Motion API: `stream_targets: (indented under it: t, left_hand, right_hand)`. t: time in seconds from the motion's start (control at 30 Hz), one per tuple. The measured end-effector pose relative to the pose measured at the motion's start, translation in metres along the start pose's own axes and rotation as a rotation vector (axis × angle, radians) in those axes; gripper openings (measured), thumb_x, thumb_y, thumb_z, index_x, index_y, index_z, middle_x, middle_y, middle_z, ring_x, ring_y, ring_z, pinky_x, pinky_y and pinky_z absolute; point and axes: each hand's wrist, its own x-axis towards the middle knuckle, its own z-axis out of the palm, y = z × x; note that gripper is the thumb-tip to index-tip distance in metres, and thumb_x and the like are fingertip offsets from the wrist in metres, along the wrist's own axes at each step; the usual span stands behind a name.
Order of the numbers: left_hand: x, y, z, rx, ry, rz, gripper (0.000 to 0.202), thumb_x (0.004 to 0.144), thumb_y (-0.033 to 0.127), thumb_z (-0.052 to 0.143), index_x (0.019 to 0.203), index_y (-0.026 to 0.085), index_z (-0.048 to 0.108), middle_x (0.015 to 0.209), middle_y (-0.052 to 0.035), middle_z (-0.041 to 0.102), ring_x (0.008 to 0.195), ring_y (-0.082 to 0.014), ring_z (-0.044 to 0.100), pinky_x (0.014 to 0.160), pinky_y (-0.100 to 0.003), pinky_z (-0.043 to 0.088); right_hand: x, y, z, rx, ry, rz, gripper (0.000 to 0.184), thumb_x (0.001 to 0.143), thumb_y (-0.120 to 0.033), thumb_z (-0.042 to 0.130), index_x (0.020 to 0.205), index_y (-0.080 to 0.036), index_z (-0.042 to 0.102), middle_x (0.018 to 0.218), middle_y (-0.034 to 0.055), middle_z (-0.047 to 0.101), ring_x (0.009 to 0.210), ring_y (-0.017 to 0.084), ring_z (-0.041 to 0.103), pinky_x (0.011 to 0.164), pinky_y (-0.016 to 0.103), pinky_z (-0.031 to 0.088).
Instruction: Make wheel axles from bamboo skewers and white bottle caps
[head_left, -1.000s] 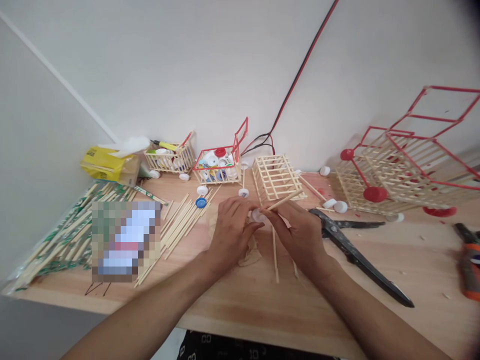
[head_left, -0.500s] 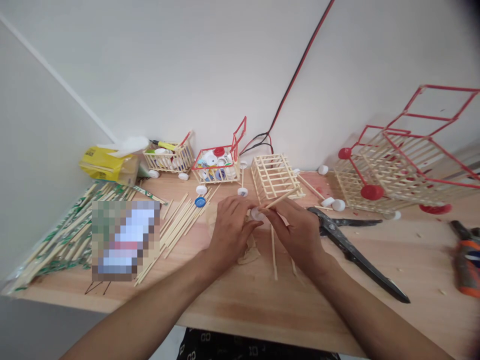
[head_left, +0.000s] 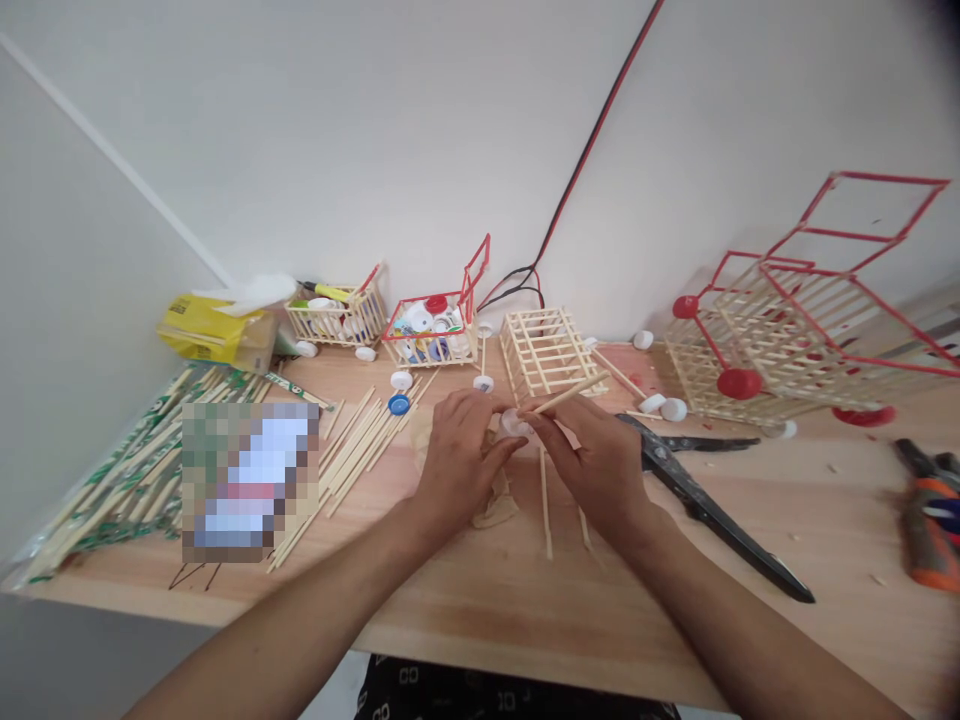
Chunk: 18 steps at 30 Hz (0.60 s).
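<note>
In the middle of the head view my left hand point(head_left: 463, 447) is closed on a whitish bottle cap point(head_left: 513, 424), its open side partly hidden by fingers. My right hand point(head_left: 592, 455) pinches a thin wooden stick point(head_left: 566, 393), whose lower end is at the cap. Just beyond the hands stands a box frame of wooden sticks point(head_left: 546, 345). Beneath my right hand two loose sticks point(head_left: 547, 515) lie on the table. A crumpled tan scrap point(head_left: 496, 508) lies below my left hand.
Black shears point(head_left: 720, 520) and orange-handled pliers point(head_left: 926, 530) lie to the right. Red-trimmed stick carts point(head_left: 750, 330) stand at right, and a cap-filled cart point(head_left: 431, 335) behind. Chopstick packets point(head_left: 127, 470), a blurred phone point(head_left: 255, 480) and a yellow bag point(head_left: 214, 330) are at left.
Both hands stay in nearly the same place, holding the cap and the stick. The view has shifted slightly, moving the right-hand things a little leftward.
</note>
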Motion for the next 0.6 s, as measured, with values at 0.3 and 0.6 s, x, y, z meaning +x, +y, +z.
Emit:
stream_targets:
  t: [0.3,0.6]
  left_hand:
    - [-0.0012,0.0005,0.0012,-0.074,0.057,-0.046,0.035,0.082,0.029,0.066,0.114,0.021,0.054,0.109,-0.0065,0.063,0.108,-0.0223,0.055,0.093,-0.039,0.044]
    - [-0.0026,-0.0007,0.0015,-0.077,0.068,-0.013,0.033,0.084,0.027,0.064,0.114,0.022,0.053,0.109,-0.0059,0.063,0.106,-0.0214,0.057,0.091,-0.038,0.046]
  right_hand:
    - [-0.0011,0.0008,0.0018,-0.019,0.016,0.003,0.016,0.091,-0.027,0.053,0.078,-0.022,0.062,0.08,0.0024,0.069,0.074,0.016,0.064,0.066,0.026,0.046]
    - [-0.0007,0.0002,0.0019,-0.012,0.019,-0.004,0.016,0.091,-0.025,0.053,0.08,-0.022,0.064,0.079,0.0026,0.069,0.073,0.016,0.064,0.065,0.026,0.046]
